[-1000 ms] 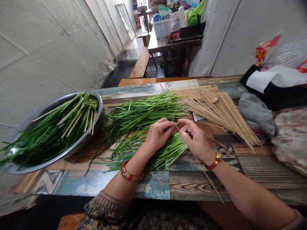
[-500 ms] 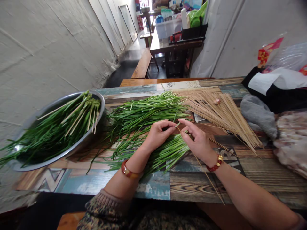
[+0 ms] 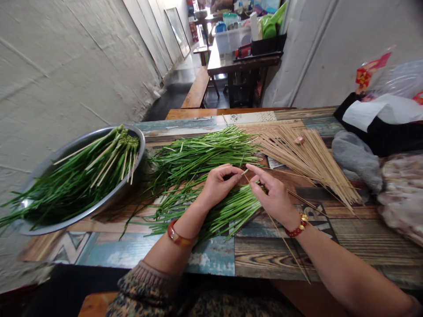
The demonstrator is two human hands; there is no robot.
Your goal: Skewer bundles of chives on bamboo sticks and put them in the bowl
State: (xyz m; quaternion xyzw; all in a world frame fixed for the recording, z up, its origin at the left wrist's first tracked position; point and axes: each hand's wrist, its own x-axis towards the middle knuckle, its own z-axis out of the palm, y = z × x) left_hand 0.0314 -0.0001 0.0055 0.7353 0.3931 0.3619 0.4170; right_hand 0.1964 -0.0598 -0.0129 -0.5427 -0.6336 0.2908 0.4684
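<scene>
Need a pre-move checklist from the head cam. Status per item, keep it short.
1. Left hand grip on stem: ok, pinched between thumb and index finger.
2. Right hand grip on skewer: ok, it slants below the palm toward the near edge of the table.
3. Skewer tip through stem: cannot tell, too small where the fingertips meet.
4. More stems in reach: ok, near pile under the forearms, far pile beyond.
5. Spare skewers: ok, fanned out on the right.
6. Basin contents inside the rim: not ok, leaves hang over its left side.
</scene>
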